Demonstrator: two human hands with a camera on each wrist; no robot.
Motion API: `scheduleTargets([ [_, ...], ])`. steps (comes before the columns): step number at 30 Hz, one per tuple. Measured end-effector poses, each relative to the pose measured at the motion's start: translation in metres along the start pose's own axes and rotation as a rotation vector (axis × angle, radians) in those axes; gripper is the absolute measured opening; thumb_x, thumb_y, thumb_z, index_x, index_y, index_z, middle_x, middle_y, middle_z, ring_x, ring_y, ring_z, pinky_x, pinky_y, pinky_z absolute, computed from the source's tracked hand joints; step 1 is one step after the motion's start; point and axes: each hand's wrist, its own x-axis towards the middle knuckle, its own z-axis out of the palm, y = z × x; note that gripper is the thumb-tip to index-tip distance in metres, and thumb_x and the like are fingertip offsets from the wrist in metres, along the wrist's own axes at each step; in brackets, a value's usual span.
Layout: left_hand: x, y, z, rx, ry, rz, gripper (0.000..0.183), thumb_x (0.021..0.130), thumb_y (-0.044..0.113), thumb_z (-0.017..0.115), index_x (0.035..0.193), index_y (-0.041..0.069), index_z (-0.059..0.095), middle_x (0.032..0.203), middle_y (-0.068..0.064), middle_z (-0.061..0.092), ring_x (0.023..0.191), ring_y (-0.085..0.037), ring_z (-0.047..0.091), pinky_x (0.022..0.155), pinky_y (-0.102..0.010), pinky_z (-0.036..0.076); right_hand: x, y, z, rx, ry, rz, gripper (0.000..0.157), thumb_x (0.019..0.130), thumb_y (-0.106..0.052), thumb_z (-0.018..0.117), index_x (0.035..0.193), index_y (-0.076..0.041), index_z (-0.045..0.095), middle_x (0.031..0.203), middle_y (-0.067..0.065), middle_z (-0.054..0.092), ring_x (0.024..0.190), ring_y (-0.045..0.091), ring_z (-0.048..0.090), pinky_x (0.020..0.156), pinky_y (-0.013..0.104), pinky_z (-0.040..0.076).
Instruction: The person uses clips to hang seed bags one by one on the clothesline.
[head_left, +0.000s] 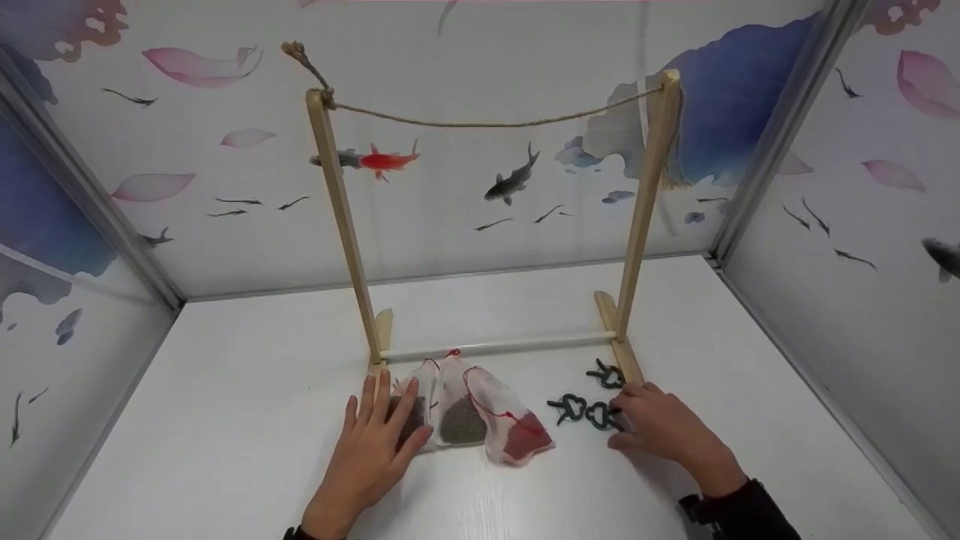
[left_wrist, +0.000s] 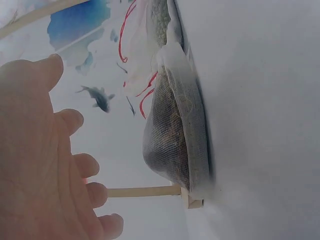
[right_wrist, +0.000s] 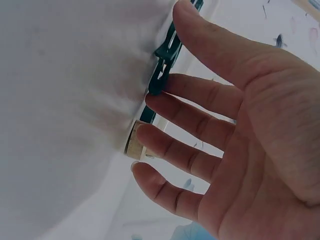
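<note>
"While the left hand [head_left: 371, 442] spreads, empty, by sheer white mesh drawstring bags [head_left: 463, 421], near, left of centre: risk?"

"Dark-green plastic clips [head_left: 573, 407], near right, might scatter if the right hand [head_left: 667, 426], loose, ungripping, nudges them."

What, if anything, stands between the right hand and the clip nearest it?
Nothing visible does: the right hand is at the nearest clip, touching it or just beside it. The wooden foot lies beyond the hand, off that line.
</note>
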Motion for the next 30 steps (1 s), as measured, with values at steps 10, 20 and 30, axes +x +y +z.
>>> scheduleTargets([
  [10, 0.006, 0.021, 0.001, -0.030, 0.016, 0.099, 0.069, 0.103, 0.059, 0.046, 0.160, 0.022, 0.034, 0.165, -0.021, 0.020, 0.152, -0.042, 0.014, 0.115, -0.067, 0.015, 0.001, -0.001, -0.005, 0.016, 0.053, -0.036, 0.023, 0.080, -0.017, 0.086, 0.095, -0.006, 0.072, 0.090, -0.001, 0.060, 0.083, 0.018, 0.059, 0.072, 0.039, 0.053],
  [20, 0.027, 0.044, -0.009, -0.059, 0.042, 0.174, 0.075, 0.101, 0.059, 0.049, 0.161, 0.019, 0.029, 0.165, -0.019, 0.020, 0.152, -0.038, 0.016, 0.116, -0.064, 0.019, 0.004, -0.023, -0.038, 0.020, 0.248, -0.226, 0.023, 0.084, -0.017, 0.084, 0.100, -0.007, 0.072, 0.096, 0.002, 0.064, 0.087, 0.020, 0.065, 0.072, 0.036, 0.055],
  [30, 0.059, 0.081, -0.016, -0.245, 0.073, 0.353, 0.082, 0.096, 0.054, 0.064, 0.159, 0.010, 0.034, 0.161, -0.008, 0.035, 0.149, -0.027, 0.029, 0.117, -0.058, 0.024, 0.020, -0.073, -0.063, 0.092, 0.373, -0.390, 0.025, 0.085, -0.021, 0.083, 0.105, -0.010, 0.072, 0.102, 0.000, 0.067, 0.091, 0.018, 0.066, 0.077, 0.036, 0.056],
])
